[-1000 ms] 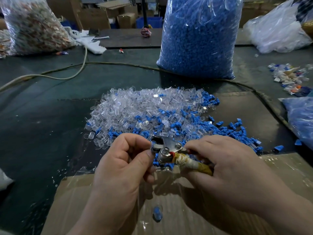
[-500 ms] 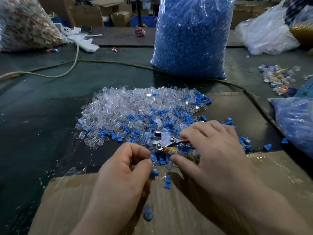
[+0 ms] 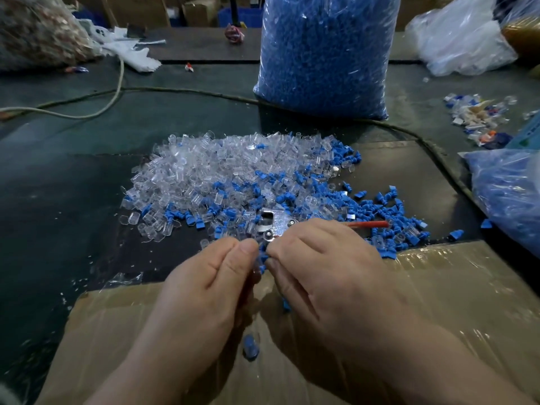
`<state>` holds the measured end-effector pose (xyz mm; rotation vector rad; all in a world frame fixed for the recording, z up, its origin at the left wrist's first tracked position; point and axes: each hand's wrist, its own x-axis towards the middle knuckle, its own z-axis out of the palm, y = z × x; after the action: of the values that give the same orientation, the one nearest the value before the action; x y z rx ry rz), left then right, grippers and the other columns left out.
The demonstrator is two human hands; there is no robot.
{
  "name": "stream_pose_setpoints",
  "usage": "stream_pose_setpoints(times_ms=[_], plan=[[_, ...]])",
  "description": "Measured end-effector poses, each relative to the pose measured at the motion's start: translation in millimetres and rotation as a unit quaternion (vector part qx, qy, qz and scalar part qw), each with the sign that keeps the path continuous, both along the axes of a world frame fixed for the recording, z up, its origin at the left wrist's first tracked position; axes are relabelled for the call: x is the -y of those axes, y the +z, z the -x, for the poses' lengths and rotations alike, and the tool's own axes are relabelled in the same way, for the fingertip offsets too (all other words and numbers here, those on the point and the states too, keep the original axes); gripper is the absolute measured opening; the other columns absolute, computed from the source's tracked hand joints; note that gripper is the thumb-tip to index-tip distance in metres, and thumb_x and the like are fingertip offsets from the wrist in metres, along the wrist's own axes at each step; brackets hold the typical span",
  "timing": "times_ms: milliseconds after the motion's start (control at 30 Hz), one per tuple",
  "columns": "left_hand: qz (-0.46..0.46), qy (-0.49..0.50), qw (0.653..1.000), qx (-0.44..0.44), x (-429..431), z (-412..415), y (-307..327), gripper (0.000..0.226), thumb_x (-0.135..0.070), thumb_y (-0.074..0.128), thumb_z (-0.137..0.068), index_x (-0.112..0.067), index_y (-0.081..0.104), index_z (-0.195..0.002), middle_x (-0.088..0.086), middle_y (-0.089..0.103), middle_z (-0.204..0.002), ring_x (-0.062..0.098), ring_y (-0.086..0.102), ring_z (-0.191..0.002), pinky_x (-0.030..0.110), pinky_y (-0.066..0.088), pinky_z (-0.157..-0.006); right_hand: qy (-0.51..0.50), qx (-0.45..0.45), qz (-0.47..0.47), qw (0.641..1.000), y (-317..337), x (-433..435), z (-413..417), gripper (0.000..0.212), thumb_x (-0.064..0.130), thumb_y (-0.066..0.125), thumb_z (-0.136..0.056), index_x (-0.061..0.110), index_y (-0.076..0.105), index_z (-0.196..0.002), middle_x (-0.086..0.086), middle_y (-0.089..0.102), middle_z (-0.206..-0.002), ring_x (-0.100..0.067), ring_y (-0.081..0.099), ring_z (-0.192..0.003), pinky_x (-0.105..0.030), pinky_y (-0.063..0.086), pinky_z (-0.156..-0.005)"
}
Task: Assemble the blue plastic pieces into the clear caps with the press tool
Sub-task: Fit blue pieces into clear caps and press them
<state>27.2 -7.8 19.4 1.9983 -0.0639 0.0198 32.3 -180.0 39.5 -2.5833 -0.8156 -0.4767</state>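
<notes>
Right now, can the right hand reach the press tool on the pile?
Probably yes. The press tool lies on top of the pile, right beside the right hand, nothing between them. Its fingers pinch a blue piece, so that must go first.

From where I stand, the left side of the dark table [image 3: 58, 206] lies bare, an easy way in. The heap of clear caps [image 3: 204, 171] and blue pieces [image 3: 388, 209] blocks the middle, with the press tool [image 3: 273, 222] on its near edge. Behind, a tall blue bag [image 3: 321, 54] walls off the far side, and a cable [image 3: 181, 93] runs across the table to its foot. A second bag [image 3: 508, 197] crowds the right. The near cardboard [image 3: 453, 302] gives flat room at its right corner.
</notes>
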Motion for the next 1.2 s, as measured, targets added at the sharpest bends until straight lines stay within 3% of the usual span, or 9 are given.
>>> stream_pose_setpoints(times_ms=[133, 233, 333, 500, 633, 700, 833, 967, 1200], plan=[[0.187, -0.046, 0.977, -0.093, -2, 0, -1, 0.049, -0.062, 0.063, -0.072, -0.014, 0.055, -0.068, 0.004, 0.045, -0.055, 0.02, 0.041, -0.049, 0.033, 0.035, -0.046, 0.016, 0.007, -0.031, 0.999, 2, -3, 3, 0.026, 0.025, 0.043, -0.099, 0.013, 0.06, -0.084, 0.003, 0.054, -0.08, -0.015, 0.045, -0.074, -0.03, 0.039, -0.07], [0.264, -0.072, 0.957, -0.096, 0, 2, 3, 0.035, -0.05, 0.068, -0.067, -0.017, 0.059, -0.067, 0.005, 0.044, -0.053, 0.017, 0.039, -0.046, 0.025, 0.033, -0.041, -0.007, -0.13, -0.107, 0.986, 6, -8, 10, 0.027, 0.036, 0.041, -0.095, 0.023, 0.053, -0.074, 0.01, 0.05, -0.07, -0.009, 0.046, -0.068, -0.032, 0.039, -0.061], [0.141, -0.092, 0.985, 0.034, -6, 4, 6, 0.025, -0.045, 0.063, -0.068, -0.021, 0.062, -0.071, 0.005, 0.049, -0.056, 0.011, 0.043, -0.049, 0.02, 0.036, -0.044, -0.03, -0.321, -0.231, 0.918, 9, -7, 10, 0.028, 0.041, 0.043, -0.084, 0.019, 0.05, -0.067, 0.007, 0.05, -0.058, -0.006, 0.044, -0.054, -0.037, 0.038, -0.052], [-0.182, -0.11, 0.976, 0.039, -28, -4, 11, 0.019, -0.046, 0.056, -0.068, -0.031, 0.059, -0.079, -0.01, 0.062, -0.063, 0.004, 0.053, -0.05, 0.022, 0.046, -0.047, -0.089, -0.166, 0.104, 0.976, 12, 6, 9, 0.033, 0.063, 0.033, -0.09, 0.031, 0.039, -0.089, 0.01, 0.055, -0.075, -0.011, 0.05, -0.066, -0.034, 0.043, -0.058], [-0.341, -0.141, 0.928, 0.049, -24, -3, 5, 0.037, -0.061, 0.037, -0.062, -0.037, 0.053, -0.085, -0.027, 0.059, -0.085, 0.002, 0.057, -0.073, 0.024, 0.049, -0.058, -0.045, -0.204, 0.171, 0.963, 2, -2, 11, 0.014, 0.045, 0.042, -0.098, 0.033, 0.034, -0.098, 0.01, 0.054, -0.091, -0.017, 0.044, -0.071, -0.03, 0.035, -0.052], [-0.351, -0.153, 0.922, 0.057, -23, -1, 4, 0.044, -0.067, 0.032, -0.059, -0.039, 0.053, -0.085, -0.027, 0.057, -0.09, 0.002, 0.056, -0.075, 0.025, 0.049, -0.062, -0.03, -0.215, 0.169, 0.961, -2, -5, 8, 0.011, 0.032, 0.046, -0.098, 0.03, 0.035, -0.1, 0.008, 0.05, -0.09, -0.018, 0.044, -0.073, -0.032, 0.038, -0.054], [-0.335, -0.16, 0.927, 0.043, -22, -3, 6, 0.042, -0.075, 0.037, -0.063, -0.042, 0.055, -0.083, -0.03, 0.058, -0.089, -0.001, 0.057, -0.076, 0.023, 0.048, -0.058, -0.034, -0.247, 0.128, 0.96, -1, -3, 7, 0.023, 0.039, 0.044, -0.096, 0.032, 0.026, -0.084, 0.011, 0.045, -0.084, -0.017, 0.045, -0.074, -0.034, 0.036, -0.059], [-0.333, 0.014, 0.94, 0.078, -29, -12, 1, 0.02, -0.059, 0.056, -0.077, -0.039, 0.056, -0.077, -0.021, 0.062, -0.071, -0.003, 0.058, -0.063, 0.021, 0.039, -0.052, -0.044, -0.253, 0.091, 0.962, 0, -2, 5, 0.019, 0.042, 0.044, -0.094, 0.032, 0.033, -0.081, 0.011, 0.048, -0.079, -0.006, 0.045, -0.07, -0.03, 0.041, -0.058], [-0.418, 0.046, 0.906, 0.051, -26, -16, -13, 0.04, -0.064, 0.054, -0.082, -0.047, 0.048, -0.119, -0.026, 0.047, -0.101, 0.003, 0.054, -0.093, 0.028, 0.048, -0.075, -0.054, -0.257, 0.023, 0.965, -4, 0, -1, 0.015, 0.037, 0.04, -0.096, 0.033, 0.054, -0.095, 0.014, 0.053, -0.087, -0.002, 0.048, -0.083, -0.026, 0.044, -0.074]])
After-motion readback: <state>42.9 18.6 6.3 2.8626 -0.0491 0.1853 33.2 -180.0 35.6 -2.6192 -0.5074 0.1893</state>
